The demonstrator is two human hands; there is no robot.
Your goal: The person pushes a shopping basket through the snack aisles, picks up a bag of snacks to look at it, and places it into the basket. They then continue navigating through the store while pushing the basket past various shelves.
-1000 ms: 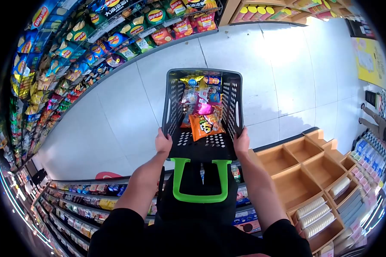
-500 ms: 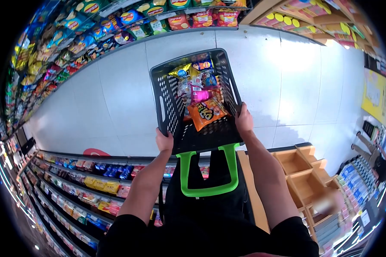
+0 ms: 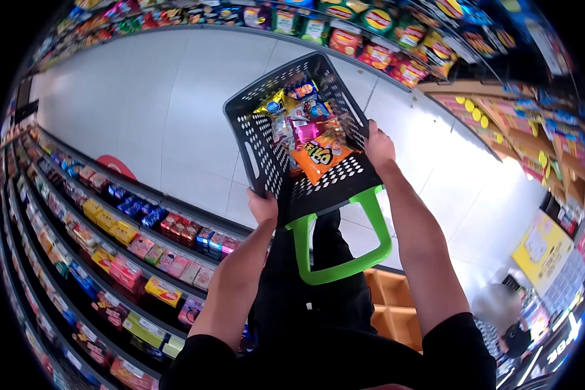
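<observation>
While the fingers of my left hand [image 3: 263, 207] and right hand [image 3: 379, 147] clasp opposite sides of the black perforated plastic basket [image 3: 331, 195] ahead of the black-trousered legs [image 3: 281, 273], I judge one slackening grip could tilt it, sliding the glossy orange snack bag [image 3: 320, 158] inside.

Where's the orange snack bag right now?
In the head view, the orange bag lies in the black basket, on the green handle side, beside the pink packet.
</observation>
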